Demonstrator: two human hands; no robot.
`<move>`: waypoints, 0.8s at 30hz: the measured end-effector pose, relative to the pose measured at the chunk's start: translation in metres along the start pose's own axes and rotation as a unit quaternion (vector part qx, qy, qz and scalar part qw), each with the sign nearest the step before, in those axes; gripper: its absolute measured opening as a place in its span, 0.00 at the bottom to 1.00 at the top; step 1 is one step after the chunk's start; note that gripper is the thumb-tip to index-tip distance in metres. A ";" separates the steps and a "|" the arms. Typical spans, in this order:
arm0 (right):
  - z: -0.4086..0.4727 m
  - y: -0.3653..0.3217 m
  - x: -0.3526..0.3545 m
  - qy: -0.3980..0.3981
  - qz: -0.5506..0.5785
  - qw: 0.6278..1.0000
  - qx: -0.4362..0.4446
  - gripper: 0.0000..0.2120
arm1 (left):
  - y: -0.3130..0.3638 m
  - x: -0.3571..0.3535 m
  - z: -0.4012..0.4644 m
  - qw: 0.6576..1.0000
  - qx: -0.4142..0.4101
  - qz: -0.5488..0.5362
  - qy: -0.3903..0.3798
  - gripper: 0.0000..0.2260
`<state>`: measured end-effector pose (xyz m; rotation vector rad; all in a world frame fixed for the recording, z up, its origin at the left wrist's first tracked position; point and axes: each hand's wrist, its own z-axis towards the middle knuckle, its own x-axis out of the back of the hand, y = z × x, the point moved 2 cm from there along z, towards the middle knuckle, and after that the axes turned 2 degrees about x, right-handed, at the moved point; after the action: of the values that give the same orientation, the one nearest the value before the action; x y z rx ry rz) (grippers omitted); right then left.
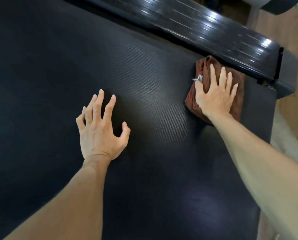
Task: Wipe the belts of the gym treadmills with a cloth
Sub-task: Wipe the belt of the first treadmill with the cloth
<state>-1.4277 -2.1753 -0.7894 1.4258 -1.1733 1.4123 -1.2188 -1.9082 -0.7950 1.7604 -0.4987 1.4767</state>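
The black textured treadmill belt (pixel 144 84) fills most of the head view. A folded brown cloth (pixel 239 99) lies on the belt near its far right corner, beside the side rail. My right hand (pixel 214 94) presses flat on top of the cloth with its fingers spread over it. A small white tag sticks out of the cloth by my thumb. My left hand (pixel 101 132) rests on the bare belt in the middle, fingers spread and arched, holding nothing.
A glossy black ribbed side rail (pixel 205 26) runs diagonally along the belt's far edge and ends in a grey end cap (pixel 287 84). Wooden floor (pixel 297 49) shows at the right. A grey machine part (pixel 283 4) stands at the top right corner.
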 end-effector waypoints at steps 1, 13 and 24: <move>0.007 -0.001 0.001 -0.005 -0.006 1.000 -0.003 0.35 | 0.000 0.000 0.001 1.000 0.000 -0.002 0.001 0.33; -0.136 0.000 -0.009 0.045 -0.009 0.999 -0.001 0.37 | -0.001 -0.001 -0.001 1.000 0.005 0.015 -0.011 0.33; -0.134 -0.003 -0.005 0.060 0.013 0.998 -0.033 0.36 | 0.003 0.002 -0.004 0.999 -0.025 0.029 -0.027 0.33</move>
<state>-1.4591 -2.0449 -0.7861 1.2672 -1.1558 1.4436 -1.2230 -1.9068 -0.7924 1.7641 -0.6131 1.4466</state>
